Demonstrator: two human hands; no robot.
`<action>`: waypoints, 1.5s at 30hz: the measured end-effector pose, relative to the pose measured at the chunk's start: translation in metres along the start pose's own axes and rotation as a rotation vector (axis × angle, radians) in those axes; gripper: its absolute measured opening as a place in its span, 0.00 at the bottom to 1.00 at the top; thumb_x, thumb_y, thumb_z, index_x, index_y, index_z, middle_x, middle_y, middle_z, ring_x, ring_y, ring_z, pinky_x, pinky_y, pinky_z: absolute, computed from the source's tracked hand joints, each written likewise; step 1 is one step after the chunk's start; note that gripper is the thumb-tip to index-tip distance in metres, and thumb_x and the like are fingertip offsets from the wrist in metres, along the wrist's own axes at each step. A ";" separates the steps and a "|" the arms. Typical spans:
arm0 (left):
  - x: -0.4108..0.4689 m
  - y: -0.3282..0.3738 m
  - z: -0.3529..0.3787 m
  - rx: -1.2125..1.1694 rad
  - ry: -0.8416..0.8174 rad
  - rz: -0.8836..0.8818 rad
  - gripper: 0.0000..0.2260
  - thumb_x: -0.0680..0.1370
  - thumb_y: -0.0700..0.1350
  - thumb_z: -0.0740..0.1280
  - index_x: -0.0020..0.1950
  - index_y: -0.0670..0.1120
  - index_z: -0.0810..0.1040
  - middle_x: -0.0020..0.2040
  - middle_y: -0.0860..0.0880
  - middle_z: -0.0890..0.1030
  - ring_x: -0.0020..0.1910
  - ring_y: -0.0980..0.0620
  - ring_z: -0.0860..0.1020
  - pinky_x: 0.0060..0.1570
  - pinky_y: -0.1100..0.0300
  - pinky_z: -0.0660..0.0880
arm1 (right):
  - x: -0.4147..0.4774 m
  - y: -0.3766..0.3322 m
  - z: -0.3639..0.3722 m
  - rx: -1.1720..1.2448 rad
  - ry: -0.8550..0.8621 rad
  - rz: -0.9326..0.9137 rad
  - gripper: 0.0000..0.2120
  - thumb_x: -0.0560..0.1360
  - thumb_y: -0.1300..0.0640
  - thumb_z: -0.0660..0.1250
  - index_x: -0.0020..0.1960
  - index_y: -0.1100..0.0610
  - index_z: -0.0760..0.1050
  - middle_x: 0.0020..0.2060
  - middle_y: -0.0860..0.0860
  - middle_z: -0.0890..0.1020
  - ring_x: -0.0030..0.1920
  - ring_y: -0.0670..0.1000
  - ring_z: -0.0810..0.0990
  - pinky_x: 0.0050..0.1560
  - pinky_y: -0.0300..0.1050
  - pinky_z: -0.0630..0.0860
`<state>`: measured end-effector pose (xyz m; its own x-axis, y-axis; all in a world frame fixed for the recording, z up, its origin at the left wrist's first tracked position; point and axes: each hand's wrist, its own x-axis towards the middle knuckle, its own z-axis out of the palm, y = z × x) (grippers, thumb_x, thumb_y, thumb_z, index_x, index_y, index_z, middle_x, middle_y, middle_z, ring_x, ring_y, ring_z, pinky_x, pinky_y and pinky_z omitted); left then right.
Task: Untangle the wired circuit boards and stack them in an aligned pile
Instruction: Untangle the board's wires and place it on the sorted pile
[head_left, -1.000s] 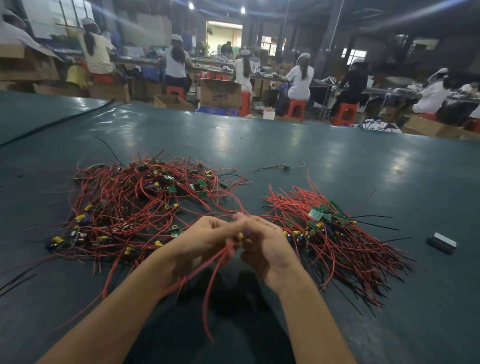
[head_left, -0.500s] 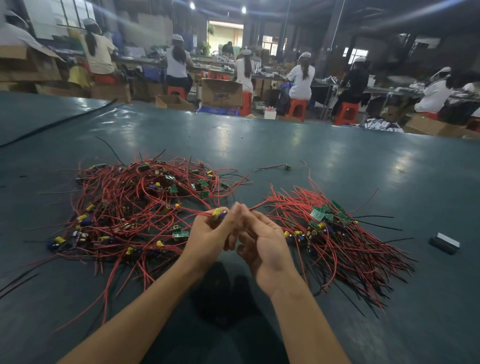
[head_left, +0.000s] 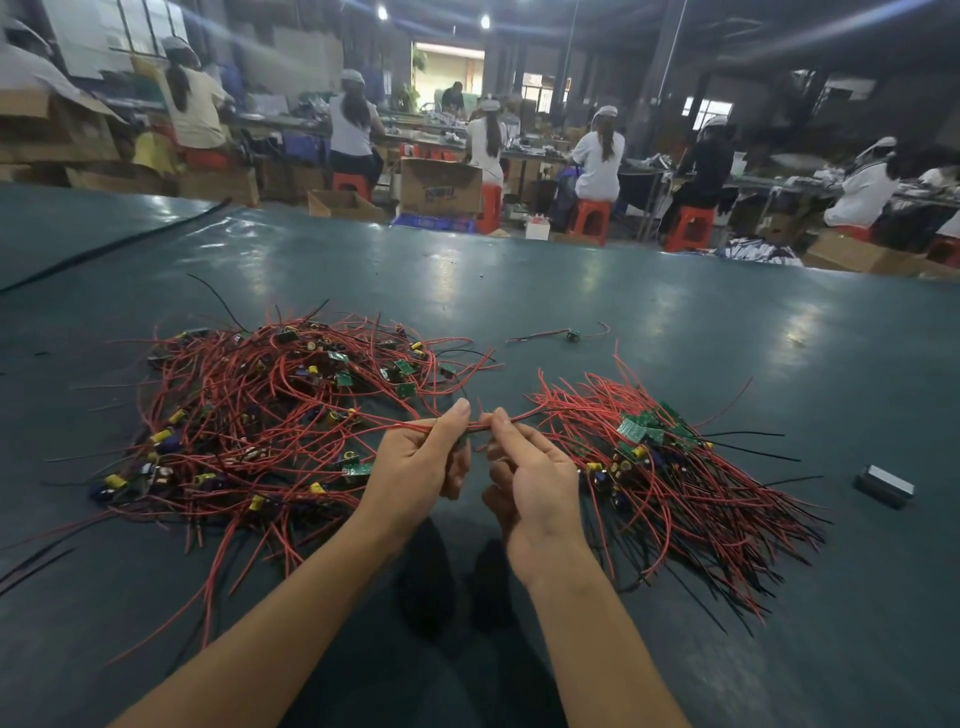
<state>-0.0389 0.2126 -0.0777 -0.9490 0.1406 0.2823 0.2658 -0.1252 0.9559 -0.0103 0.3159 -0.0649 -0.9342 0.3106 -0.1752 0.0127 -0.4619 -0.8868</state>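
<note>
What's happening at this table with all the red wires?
A person is sorting small circuit boards with wires attached. Their left hand and right hand both pinch a red wire held just above the table. On their left lies a big tangled heap. On their right is a tidier pile, with green boards grouped together and wires fanned outward. One stray board lies farther back. Much of the tangle is left to sort.
</note>
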 end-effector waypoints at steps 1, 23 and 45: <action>0.000 -0.001 0.002 -0.004 0.002 -0.007 0.23 0.80 0.52 0.63 0.27 0.43 0.75 0.24 0.47 0.73 0.22 0.53 0.70 0.26 0.66 0.69 | 0.001 -0.002 0.000 0.004 0.032 -0.001 0.12 0.75 0.57 0.73 0.33 0.54 0.84 0.24 0.45 0.76 0.21 0.41 0.68 0.21 0.34 0.64; 0.002 0.010 -0.005 -0.042 0.061 -0.141 0.24 0.80 0.50 0.63 0.27 0.39 0.71 0.23 0.47 0.73 0.21 0.52 0.69 0.25 0.64 0.70 | 0.016 -0.011 -0.022 0.160 0.331 -0.298 0.06 0.76 0.63 0.71 0.47 0.53 0.83 0.34 0.47 0.85 0.25 0.42 0.76 0.24 0.35 0.72; -0.001 0.011 -0.002 -0.017 -0.188 -0.066 0.21 0.76 0.56 0.59 0.29 0.49 0.81 0.27 0.50 0.78 0.27 0.56 0.77 0.29 0.66 0.74 | -0.007 0.013 0.012 -0.072 0.007 -0.117 0.11 0.74 0.53 0.73 0.34 0.52 0.85 0.31 0.53 0.83 0.34 0.53 0.80 0.33 0.45 0.79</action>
<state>-0.0353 0.2087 -0.0677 -0.9154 0.3297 0.2310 0.1996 -0.1264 0.9717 -0.0077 0.2977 -0.0706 -0.9284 0.3647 -0.0719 -0.0700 -0.3614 -0.9298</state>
